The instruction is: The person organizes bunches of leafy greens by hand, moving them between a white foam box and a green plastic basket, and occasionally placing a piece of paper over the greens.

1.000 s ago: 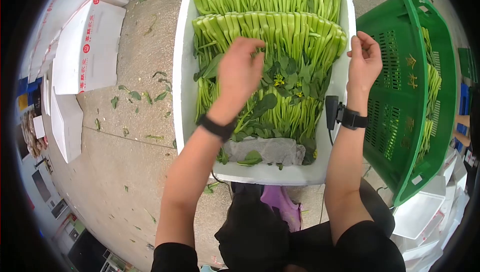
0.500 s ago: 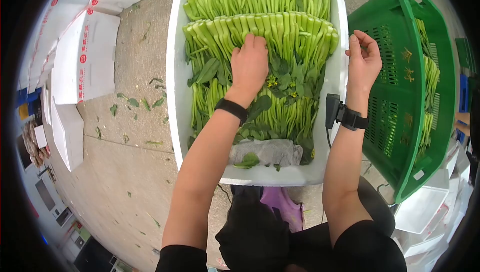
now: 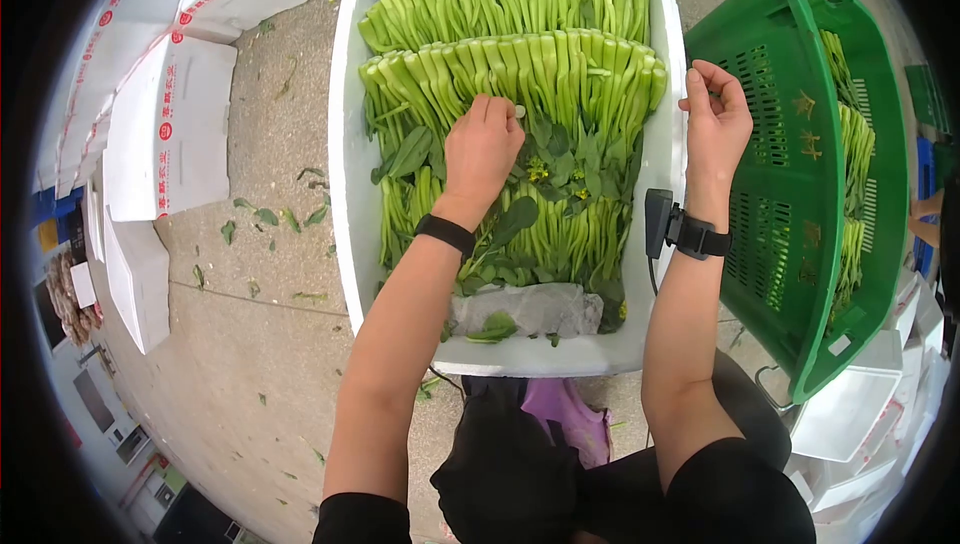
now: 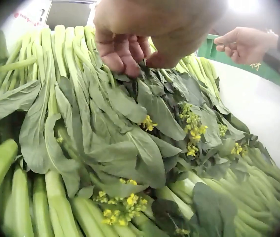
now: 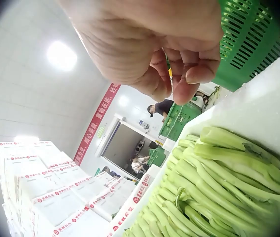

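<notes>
- The leafy greens (image 3: 560, 74) lie in neat crosswise rows inside a white foam box (image 3: 345, 164) on the floor in front of the person. Pale stems point away and dark leaves overlap the row below.
- Small yellow flowers (image 4: 191, 133) show among the leaves in the middle of the box.
- The left hand (image 3: 482, 149) rests palm down on the middle row, where stems meet leaves.
- Its fingers (image 4: 120, 54) are bent and close together, and the tips and thumb meet at a leaf. Whether they pinch it I cannot tell.
- The right hand (image 3: 715, 119) hovers over the box's right rim. Its fingers (image 5: 199, 69) are loosely curled towards the thumb, with nothing seen in them.
- A crumpled plastic sheet (image 3: 530, 309) lies at the near end of the box, with a few leaves on it.
- A green basket (image 3: 800, 194), tilted just beside the box on the right, holds more greens.
- Stacked white foam lids (image 3: 170, 124) with red print lie well apart on the left.
- Leaf scraps (image 3: 265, 214) dot the concrete floor between the lids and the box.
</notes>
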